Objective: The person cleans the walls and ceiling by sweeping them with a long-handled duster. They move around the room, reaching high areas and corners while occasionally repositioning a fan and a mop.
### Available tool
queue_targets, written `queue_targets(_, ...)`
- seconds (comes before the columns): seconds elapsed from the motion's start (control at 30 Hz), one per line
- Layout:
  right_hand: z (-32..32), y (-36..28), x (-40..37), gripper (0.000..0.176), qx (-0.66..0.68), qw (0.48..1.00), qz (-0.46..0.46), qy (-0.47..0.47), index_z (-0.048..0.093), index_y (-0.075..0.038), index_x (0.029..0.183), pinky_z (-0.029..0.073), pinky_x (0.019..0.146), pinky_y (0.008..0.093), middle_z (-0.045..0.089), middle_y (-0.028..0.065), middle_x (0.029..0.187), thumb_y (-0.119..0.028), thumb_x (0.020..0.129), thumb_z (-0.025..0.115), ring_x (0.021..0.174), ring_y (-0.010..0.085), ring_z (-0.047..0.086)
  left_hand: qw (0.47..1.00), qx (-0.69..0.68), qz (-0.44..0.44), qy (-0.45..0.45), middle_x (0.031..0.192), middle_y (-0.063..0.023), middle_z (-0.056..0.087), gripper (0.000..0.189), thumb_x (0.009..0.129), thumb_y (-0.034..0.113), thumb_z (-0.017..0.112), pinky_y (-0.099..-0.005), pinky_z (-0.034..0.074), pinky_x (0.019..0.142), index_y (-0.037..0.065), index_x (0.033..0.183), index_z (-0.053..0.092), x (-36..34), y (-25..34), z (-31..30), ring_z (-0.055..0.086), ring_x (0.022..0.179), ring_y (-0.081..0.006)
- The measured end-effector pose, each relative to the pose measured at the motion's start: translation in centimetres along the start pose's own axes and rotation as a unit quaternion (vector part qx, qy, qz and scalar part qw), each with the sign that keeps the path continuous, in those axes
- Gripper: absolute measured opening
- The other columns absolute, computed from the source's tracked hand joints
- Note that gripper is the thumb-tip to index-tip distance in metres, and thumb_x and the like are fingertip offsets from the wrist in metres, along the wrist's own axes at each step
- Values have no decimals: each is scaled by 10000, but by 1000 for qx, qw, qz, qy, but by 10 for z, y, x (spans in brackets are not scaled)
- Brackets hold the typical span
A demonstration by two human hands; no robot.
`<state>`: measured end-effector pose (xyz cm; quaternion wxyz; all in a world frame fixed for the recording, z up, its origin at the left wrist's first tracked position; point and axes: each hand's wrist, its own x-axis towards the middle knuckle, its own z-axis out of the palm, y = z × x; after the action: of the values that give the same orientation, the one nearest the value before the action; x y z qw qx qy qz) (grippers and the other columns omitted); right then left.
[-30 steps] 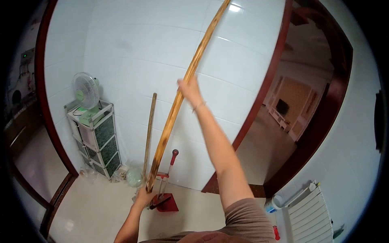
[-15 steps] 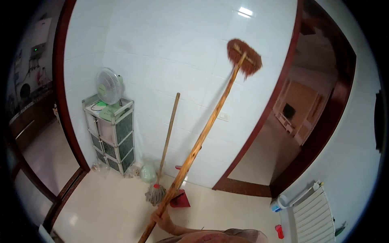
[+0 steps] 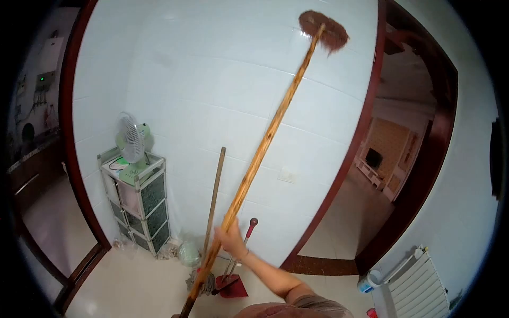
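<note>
My right hand is wrapped round the lower part of a long wooden pole. This is the handle of a broom, held slanting up to the right. Its wide reddish-brown bristle head is high up, against the white tiled wall in this view. The handle's dark lower end runs down to the bottom edge of the picture. My left hand is outside the view. Behind the handle a mop leans upright, its grey strands partly hidden. Close beside it, a red dustpan rests on the floor.
A green fan stands on a small cabinet at the left. Plastic bags lie by the wall. Dark red frames surround doorways on both sides. A radiator and a white bucket are at lower right.
The broom head has risen up the wall. My right hand has moved upward, with more of the forearm now showing. The view has shifted, and the dustpan's handle has come into sight.
</note>
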<state>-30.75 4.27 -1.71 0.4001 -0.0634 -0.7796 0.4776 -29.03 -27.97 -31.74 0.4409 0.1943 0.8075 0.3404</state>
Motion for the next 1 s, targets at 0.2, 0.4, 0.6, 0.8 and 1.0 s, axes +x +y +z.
queue_targets(0.2, -106, -60, 198, 272, -47, 988, -143, 27, 349, -24, 956, 479, 503, 285, 527, 67, 688, -129, 827, 565, 578, 142, 560, 970, -128, 204, -30, 622, -52, 557, 329, 722, 285, 726, -298, 439, 520, -3, 731, 567, 56, 231, -39, 542, 563, -139)
queue_targets(0.4, -195, -215, 384, 353, -95, 989, -114, 19, 430, 3, 950, 473, 484, 286, 559, 104, 702, -276, 797, 582, 574, 173, 562, 904, -74, 420, 11, 592, -50, 543, 217, 833, 212, 586, -313, 437, 473, 14, 776, 520, 42, 453, -100, 540, 490, -173)
queue_targets(0.6, -191, -289, 403, 876, -137, 961, -195, 138, 178, 184, 1225, 501, 633, 321, 526, 226, 964, -333, 696, 647, 839, 272, 576, 827, -142, 542, 48, 517, -29, 464, 277, 861, 286, 538, -278, 398, 362, 42, 779, 436, -31, 617, -173, 460, 373, -123)
queue_targets(0.8, -175, -270, 414, 816, -49, 967, -201, 146, 228, 178, 1208, 503, 633, 311, 533, 205, 898, -270, 685, 666, 787, 251, 587, 830, -127, 540, 59, 519, -35, 459, 296, 861, 301, 529, -271, 391, 352, 36, 797, 415, -45, 635, -192, 444, 358, -122)
queue_targets(1.0, -131, -182, 345, 235, -34, 974, -206, 82, 459, 42, 850, 486, 460, 272, 542, 89, 660, -118, 755, 602, 533, 158, 567, 862, -121, 484, 89, 514, -33, 460, 301, 824, 282, 593, -281, 391, 358, 20, 793, 449, 7, 524, -173, 445, 369, -123)
